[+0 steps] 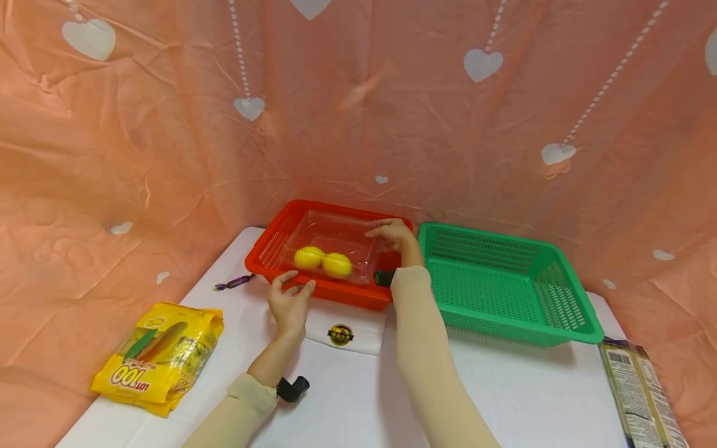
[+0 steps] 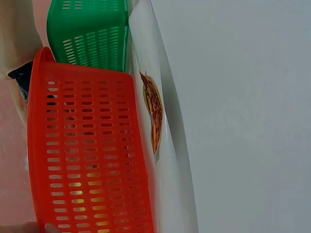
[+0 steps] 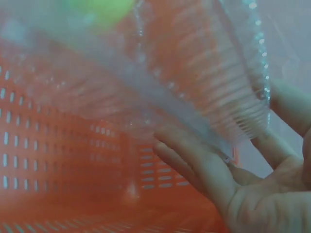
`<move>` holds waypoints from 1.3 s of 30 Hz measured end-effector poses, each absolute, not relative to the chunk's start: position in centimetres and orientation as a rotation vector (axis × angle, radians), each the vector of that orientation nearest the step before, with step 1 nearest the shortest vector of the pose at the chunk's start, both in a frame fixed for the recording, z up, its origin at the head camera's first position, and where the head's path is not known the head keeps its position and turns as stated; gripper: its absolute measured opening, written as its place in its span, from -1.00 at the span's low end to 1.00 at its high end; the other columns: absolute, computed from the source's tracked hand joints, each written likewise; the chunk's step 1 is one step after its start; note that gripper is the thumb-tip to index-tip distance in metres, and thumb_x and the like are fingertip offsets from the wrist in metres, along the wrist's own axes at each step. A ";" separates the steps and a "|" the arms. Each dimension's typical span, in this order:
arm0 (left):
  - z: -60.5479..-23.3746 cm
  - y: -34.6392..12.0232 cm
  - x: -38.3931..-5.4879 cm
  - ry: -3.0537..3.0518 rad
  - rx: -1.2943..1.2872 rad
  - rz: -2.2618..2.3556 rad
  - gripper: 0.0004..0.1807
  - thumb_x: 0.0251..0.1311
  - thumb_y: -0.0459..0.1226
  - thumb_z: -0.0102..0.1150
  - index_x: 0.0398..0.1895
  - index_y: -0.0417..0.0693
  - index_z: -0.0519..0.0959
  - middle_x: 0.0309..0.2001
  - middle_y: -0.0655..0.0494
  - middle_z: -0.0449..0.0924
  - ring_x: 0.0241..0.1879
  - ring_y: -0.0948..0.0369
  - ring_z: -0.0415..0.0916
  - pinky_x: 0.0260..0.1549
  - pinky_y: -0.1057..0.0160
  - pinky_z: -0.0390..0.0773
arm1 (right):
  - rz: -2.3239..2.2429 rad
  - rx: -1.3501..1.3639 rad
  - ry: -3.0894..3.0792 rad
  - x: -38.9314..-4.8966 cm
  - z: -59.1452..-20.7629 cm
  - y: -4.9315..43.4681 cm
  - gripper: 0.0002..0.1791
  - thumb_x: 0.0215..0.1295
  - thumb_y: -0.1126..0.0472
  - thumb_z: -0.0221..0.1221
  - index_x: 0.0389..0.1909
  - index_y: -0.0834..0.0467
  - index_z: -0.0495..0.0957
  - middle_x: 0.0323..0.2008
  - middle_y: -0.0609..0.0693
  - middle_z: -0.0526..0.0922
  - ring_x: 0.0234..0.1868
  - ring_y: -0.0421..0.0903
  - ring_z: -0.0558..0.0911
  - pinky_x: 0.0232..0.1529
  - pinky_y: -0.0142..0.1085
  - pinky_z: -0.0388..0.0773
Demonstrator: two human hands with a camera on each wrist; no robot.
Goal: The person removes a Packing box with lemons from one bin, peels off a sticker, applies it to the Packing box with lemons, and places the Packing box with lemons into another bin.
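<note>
A clear ribbed plastic container (image 1: 330, 227) sits tilted inside the red basket (image 1: 347, 295). Two round, lemon-yellow objects (image 1: 338, 265) show in the container. My right hand (image 1: 396, 238) holds the container at its right side; in the right wrist view its fingers (image 3: 194, 158) reach beneath the clear edge, with others on the outer side. At the basket's front left, my left hand (image 1: 288, 308) grips the red rim, thumb and fingers spread along it. Only its fingertips (image 2: 51, 228) show at the lower left of the left wrist view.
To the right stands a green basket (image 1: 487, 286). A yellow snack bag (image 1: 159, 354) lies at left, near a purple-wrapped candy (image 1: 234, 282). White packaging with a round black logo (image 1: 340, 335) lies before the red basket. Another packet (image 1: 641, 395) is at the right edge; a curtain hangs behind.
</note>
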State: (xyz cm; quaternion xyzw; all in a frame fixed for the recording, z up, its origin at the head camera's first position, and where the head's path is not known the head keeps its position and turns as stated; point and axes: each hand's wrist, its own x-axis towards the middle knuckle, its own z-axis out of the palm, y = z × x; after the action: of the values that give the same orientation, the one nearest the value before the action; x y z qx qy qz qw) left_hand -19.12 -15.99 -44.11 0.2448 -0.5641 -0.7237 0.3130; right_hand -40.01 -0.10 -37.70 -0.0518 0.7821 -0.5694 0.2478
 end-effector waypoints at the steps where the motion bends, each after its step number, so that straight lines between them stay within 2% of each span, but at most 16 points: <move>1: -44.2 -16.0 -19.1 -1.483 0.645 -1.913 -0.58 0.09 -0.61 0.31 0.04 -0.42 0.46 -0.06 -0.14 0.41 -0.35 0.20 0.48 -0.40 0.50 0.60 | -1.562 -0.129 2.125 -40.0 -37.5 0.0 -0.52 0.33 0.21 0.28 0.26 0.20 0.53 0.23 0.11 0.49 -0.03 -0.01 0.54 0.10 -0.09 0.60; 5: -44.3 -15.9 -19.2 -1.463 0.637 -1.927 -0.56 0.08 -0.62 0.29 0.05 -0.45 0.43 -0.05 -0.16 0.41 -0.38 0.25 0.49 -0.39 0.49 0.60 | -1.608 -0.121 2.079 -39.8 -36.2 0.4 -0.52 0.37 0.20 0.26 0.28 0.18 0.52 0.27 0.11 0.47 -0.09 -0.02 0.55 0.06 -0.11 0.62; 9: -44.3 -15.9 -19.4 -1.442 0.628 -1.928 -0.57 0.07 -0.64 0.28 0.04 -0.45 0.43 -0.02 -0.16 0.40 -0.40 0.28 0.49 -0.39 0.50 0.60 | -1.643 -0.182 2.043 -39.6 -34.7 1.1 -0.50 0.39 0.20 0.23 0.33 0.18 0.47 0.31 0.11 0.45 -0.15 -0.05 0.57 -0.13 -0.20 0.68; 12: -44.1 -15.8 -19.5 -1.429 0.624 -1.929 -0.58 0.06 -0.65 0.28 0.02 -0.43 0.45 -0.04 -0.11 0.39 -0.40 0.27 0.48 -0.40 0.50 0.60 | -1.666 -0.225 1.993 -39.2 -33.4 1.8 -0.46 0.42 0.22 0.20 0.38 0.18 0.40 0.37 0.11 0.38 -0.05 0.00 0.56 -0.22 -0.25 0.67; 16: -44.0 -15.7 -19.6 -1.431 0.626 -1.934 -0.58 0.05 -0.66 0.28 0.01 -0.41 0.46 -0.10 -0.06 0.39 -0.40 0.26 0.49 -0.41 0.50 0.60 | -1.685 -0.223 1.917 -38.3 -31.9 3.4 -0.36 0.43 0.26 0.17 0.48 0.18 0.24 0.46 0.12 0.25 0.08 0.10 0.54 -0.17 -0.21 0.69; 18: -44.0 -15.6 -19.5 -1.442 0.625 -1.936 -0.58 0.05 -0.65 0.28 0.01 -0.42 0.46 -0.11 -0.08 0.39 -0.40 0.26 0.49 -0.42 0.50 0.60 | -1.690 -0.213 1.889 -37.8 -31.2 4.6 -0.31 0.44 0.27 0.15 0.52 0.17 0.15 0.48 0.15 0.21 0.02 0.10 0.59 -0.14 -0.18 0.69; 22: -44.1 -15.7 -19.4 -1.456 0.620 -1.938 -0.58 0.06 -0.63 0.28 0.03 -0.42 0.45 -0.09 -0.15 0.41 -0.38 0.25 0.49 -0.41 0.49 0.60 | -1.692 -0.204 1.857 -36.2 -29.9 7.1 -0.27 0.46 0.28 0.11 0.56 0.15 0.03 0.48 0.18 0.18 -0.23 -0.01 0.70 -0.16 -0.19 0.70; 26: -44.1 -15.8 -19.3 -1.433 0.609 -1.942 -0.61 0.07 -0.63 0.28 -0.01 -0.39 0.46 -0.12 -0.16 0.42 -0.40 0.27 0.51 -0.39 0.48 0.61 | -1.678 -0.218 1.850 -34.3 -29.1 9.6 -0.26 0.46 0.33 0.10 0.57 0.17 0.00 0.49 0.23 0.15 -0.30 -0.07 0.72 -0.19 -0.23 0.69; 29: -44.0 -16.2 -19.2 -1.416 0.608 -1.945 -0.62 0.07 -0.65 0.26 -0.04 -0.37 0.46 -0.16 -0.08 0.42 -0.41 0.28 0.50 -0.40 0.48 0.61 | -1.636 -0.270 1.894 -32.5 -28.8 11.3 -0.29 0.45 0.36 0.10 0.54 0.22 0.06 0.44 0.34 0.20 -0.29 -0.09 0.73 -0.17 -0.23 0.69; 32: -44.0 -16.6 -19.1 -1.427 0.616 -1.938 -0.62 0.07 -0.67 0.25 -0.04 -0.37 0.45 -0.18 -0.02 0.40 -0.41 0.29 0.48 -0.43 0.49 0.58 | -1.599 -0.334 1.936 -30.5 -28.8 13.2 -0.33 0.44 0.38 0.09 0.51 0.29 0.12 0.31 0.35 0.38 -0.23 -0.08 0.74 -0.08 -0.14 0.68; 35: -43.9 -16.8 -19.1 -1.434 0.628 -1.940 -0.62 0.06 -0.66 0.25 -0.03 -0.38 0.45 -0.21 -0.01 0.41 -0.41 0.29 0.49 -0.43 0.50 0.58 | -1.593 -0.371 1.939 -28.4 -29.1 15.1 -0.36 0.43 0.40 0.10 0.47 0.37 0.14 0.14 0.24 0.54 -0.15 -0.02 0.73 -0.01 -0.04 0.65; 36: -43.9 -16.8 -19.2 -1.422 0.628 -1.951 -0.61 0.06 -0.66 0.27 -0.04 -0.37 0.44 -0.20 -0.02 0.41 -0.42 0.29 0.49 -0.42 0.49 0.60 | -1.598 -0.383 1.926 -27.7 -29.3 15.7 -0.36 0.42 0.40 0.11 0.46 0.40 0.16 0.10 0.19 0.56 -0.12 0.00 0.72 0.00 -0.01 0.64; 39: -43.7 -17.2 -19.1 -1.379 0.614 -1.984 -0.59 0.05 -0.68 0.27 -0.03 -0.39 0.42 -0.19 -0.08 0.39 -0.46 0.31 0.50 -0.40 0.47 0.63 | -1.603 -0.405 1.898 -25.7 -30.0 17.0 -0.35 0.39 0.38 0.15 0.43 0.46 0.17 0.05 0.19 0.57 -0.07 0.04 0.71 0.00 0.01 0.64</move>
State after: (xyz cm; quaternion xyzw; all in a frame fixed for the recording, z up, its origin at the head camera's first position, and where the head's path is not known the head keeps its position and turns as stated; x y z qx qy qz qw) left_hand -19.14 -17.17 -43.73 0.2334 -0.5243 -0.7544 0.3186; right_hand -25.71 17.03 -30.02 -0.1531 0.7176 -0.6059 0.3074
